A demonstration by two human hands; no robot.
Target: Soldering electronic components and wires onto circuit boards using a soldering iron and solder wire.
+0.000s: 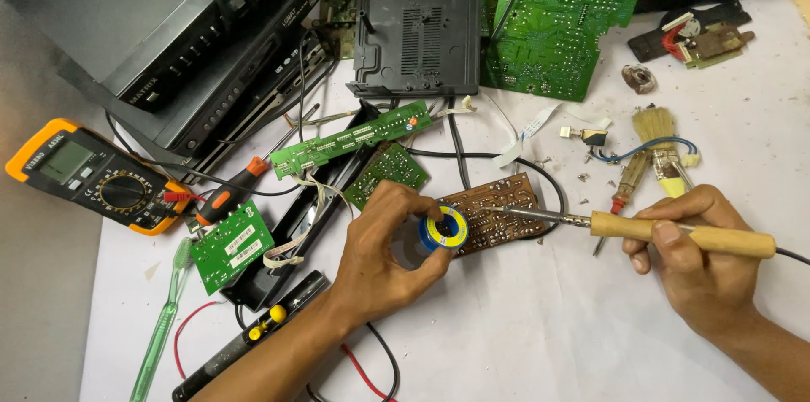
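Note:
My left hand [384, 242] grips a small spool of solder wire [445, 231] with a blue and yellow face, at the left end of a brown circuit board [506, 199]. My right hand [696, 250] holds a soldering iron [675, 231] by its wooden handle. The iron's metal tip points left and rests over the brown board, close to the spool. The board lies flat on the white table cover [540, 326].
A yellow multimeter [93, 176] lies far left, with an orange-handled screwdriver [229, 193], a green toothbrush [164, 318] and small green boards [229, 243] nearby. Black device casings [418, 18] and a large green board [557, 18] fill the back. A small brush [662, 149] and loose screws lie right.

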